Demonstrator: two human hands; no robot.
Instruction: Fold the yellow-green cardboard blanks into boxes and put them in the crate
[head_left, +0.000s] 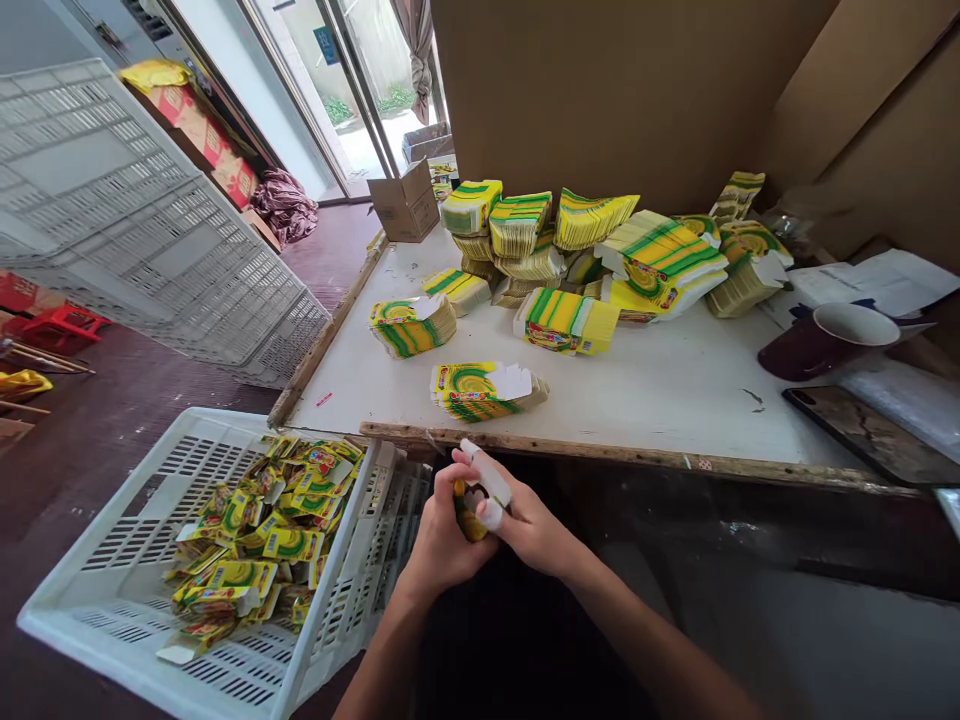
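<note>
Just off the table's front edge, my left hand point(442, 535) is curled around a small yellow carton point(471, 525), its open end facing up. My right hand point(536, 528) closes on the same carton from the other side; its index finger and thumb look wrapped in white tape. My fingers cover most of the carton. On the table in front of my hands lies a stack of flattened yellow and green cartons point(480, 388). To the left, a white plastic crate point(97, 640) holds a heap of small yellow cartons point(292, 545).
More flat carton stacks point(566, 318) cover the back of the white table point(652, 395). A dark red cup point(806, 345) and a phone point(870, 432) are at the right. A brown cardboard box point(405, 208) stands at the back left. Tall white crates point(150, 220) lean in from the left.
</note>
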